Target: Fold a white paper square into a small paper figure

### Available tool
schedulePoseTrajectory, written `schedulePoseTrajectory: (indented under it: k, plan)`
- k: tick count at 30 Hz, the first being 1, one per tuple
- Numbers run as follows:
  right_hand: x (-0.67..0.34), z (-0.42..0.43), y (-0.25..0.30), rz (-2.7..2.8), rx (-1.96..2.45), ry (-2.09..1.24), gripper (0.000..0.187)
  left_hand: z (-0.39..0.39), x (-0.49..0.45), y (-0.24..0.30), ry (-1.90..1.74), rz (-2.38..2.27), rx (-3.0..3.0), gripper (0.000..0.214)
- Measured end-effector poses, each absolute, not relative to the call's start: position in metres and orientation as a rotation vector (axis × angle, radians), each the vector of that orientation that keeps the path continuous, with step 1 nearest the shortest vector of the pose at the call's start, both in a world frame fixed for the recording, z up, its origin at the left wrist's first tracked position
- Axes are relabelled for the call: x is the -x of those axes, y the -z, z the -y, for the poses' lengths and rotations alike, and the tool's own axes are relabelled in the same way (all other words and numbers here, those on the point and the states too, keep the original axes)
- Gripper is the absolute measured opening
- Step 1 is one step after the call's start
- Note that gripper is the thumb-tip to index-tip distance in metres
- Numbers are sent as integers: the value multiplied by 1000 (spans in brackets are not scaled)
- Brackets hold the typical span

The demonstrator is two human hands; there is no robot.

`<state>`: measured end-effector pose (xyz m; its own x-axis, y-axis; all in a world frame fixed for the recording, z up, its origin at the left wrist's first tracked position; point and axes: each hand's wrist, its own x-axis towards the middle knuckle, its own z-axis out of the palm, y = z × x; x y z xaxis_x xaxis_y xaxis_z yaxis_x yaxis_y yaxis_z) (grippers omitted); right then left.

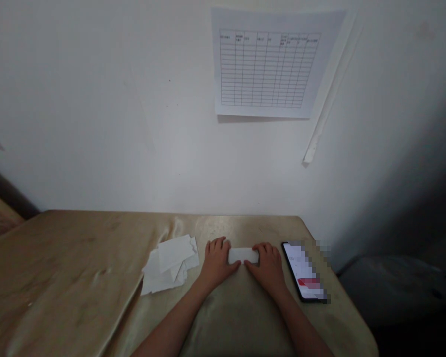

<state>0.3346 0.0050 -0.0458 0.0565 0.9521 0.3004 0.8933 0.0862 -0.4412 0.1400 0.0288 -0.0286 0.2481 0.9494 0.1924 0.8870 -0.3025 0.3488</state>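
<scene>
A small white folded piece of paper [243,255] lies crosswise between my two hands on the brownish-gold covered surface. My left hand [217,259] grips its left end, with the thumb on the near edge and the fingers at the far side. At the other end, my right hand [268,262] pinches the paper in the same way, its thumb close to the left thumb. To the left of my left hand rests a loose pile of white paper sheets [173,263], some with torn edges.
A smartphone [305,272] with a lit, partly pixelated screen lies right of my right hand. The cloth-like cover [78,267] has wrinkles and a raised fold at left. Behind stands a white wall [96,124] bearing a printed table sheet [263,69]. The surface's right edge drops into shadow.
</scene>
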Motion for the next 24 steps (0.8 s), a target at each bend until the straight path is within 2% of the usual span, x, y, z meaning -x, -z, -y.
schedulePoseTrajectory:
  k: [11,24]
  plan:
    - [-331,-7,42,1798,1866,-182,43,-31,-148,31,-644,-1820,-2255,56]
    - [-342,-15,42,1810,1898,-410,43,-42,-132,33,-628,-1720,-2188,54]
